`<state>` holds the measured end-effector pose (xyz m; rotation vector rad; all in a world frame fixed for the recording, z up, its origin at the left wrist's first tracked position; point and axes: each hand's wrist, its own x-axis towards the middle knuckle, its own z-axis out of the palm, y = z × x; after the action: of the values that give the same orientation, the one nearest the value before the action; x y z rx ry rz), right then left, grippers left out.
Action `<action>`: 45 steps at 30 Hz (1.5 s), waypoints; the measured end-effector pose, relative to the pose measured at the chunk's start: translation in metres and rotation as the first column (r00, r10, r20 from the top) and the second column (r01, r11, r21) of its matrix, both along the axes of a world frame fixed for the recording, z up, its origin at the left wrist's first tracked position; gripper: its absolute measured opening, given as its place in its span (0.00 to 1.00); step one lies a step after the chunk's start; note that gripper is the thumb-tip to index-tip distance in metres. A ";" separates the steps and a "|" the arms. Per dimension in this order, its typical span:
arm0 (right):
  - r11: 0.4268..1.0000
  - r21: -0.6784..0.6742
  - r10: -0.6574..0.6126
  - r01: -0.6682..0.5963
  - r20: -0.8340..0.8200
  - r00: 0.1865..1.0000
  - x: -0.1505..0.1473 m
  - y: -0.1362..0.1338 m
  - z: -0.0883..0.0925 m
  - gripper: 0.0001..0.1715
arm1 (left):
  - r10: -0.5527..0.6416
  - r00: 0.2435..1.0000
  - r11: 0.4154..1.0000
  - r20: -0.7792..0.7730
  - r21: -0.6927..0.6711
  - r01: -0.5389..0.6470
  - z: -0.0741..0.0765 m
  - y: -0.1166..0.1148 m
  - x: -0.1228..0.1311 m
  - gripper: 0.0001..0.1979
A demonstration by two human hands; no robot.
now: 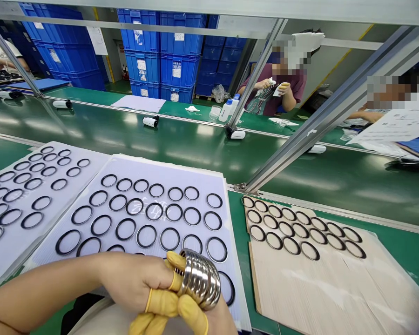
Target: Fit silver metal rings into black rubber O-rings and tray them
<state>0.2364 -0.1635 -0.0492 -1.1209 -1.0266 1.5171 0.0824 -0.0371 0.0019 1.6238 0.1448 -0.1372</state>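
Observation:
A stack of several shiny metal rings [200,279] is gripped between my hands at the lower middle, tilted on its side. My left hand [136,281] reaches in from the left with yellow finger cots on its fingertips, closed at the left end of the stack. Under the stack's lower right side is my right hand [221,318], also wearing yellow cots and closed around the rings; the frame's bottom edge cuts it off. Beneath my hands lies a white corrugated sheet [235,260] bearing rows of black-edged rings [146,236]. My left arm hides some of the nearer ones.
To the left, another white sheet [71,204] carries more rings. On the right, a wood-patterned board [317,288] holds rings along its far part. A metal frame post [321,111] slants above the green conveyor [125,135]. Co-workers sit across it, near blue crates [181,37].

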 end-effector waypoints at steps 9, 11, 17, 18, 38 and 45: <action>0.900 -0.243 -0.430 0.361 -0.371 0.823 -0.007 0.003 -0.002 0.16 | -0.069 0.978 0.998 -0.199 -0.018 0.066 -0.005 -0.012 -0.002 0.14; 0.911 -0.189 -0.413 0.368 -0.361 0.836 -0.006 0.003 -0.003 0.18 | -0.058 0.978 0.995 -0.199 -0.093 0.040 -0.006 -0.011 -0.001 0.18; 0.960 -0.127 -0.281 0.251 -0.378 0.882 -0.010 0.001 0.009 0.30 | 0.031 0.999 0.999 -0.035 0.025 -0.030 -0.009 -0.009 -0.001 0.26; 0.952 -0.145 -0.305 0.269 -0.403 0.863 -0.011 0.002 0.011 0.28 | 0.036 0.999 0.997 0.005 0.064 -0.037 -0.008 -0.009 0.000 0.25; 0.967 -0.160 -0.252 0.198 -0.477 0.842 -0.004 0.006 0.025 0.35 | -0.036 0.999 0.996 -0.023 -0.077 0.034 -0.023 -0.010 0.001 0.23; 0.969 -0.043 -0.243 0.242 -0.312 0.918 -0.001 0.013 0.015 0.32 | 0.091 0.995 0.996 0.038 0.006 -0.091 -0.019 -0.013 0.002 0.36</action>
<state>0.2350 -0.1508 -0.0340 -0.9306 -0.6406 1.4382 0.0847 -0.0497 -0.0174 1.6240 0.1903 -0.0364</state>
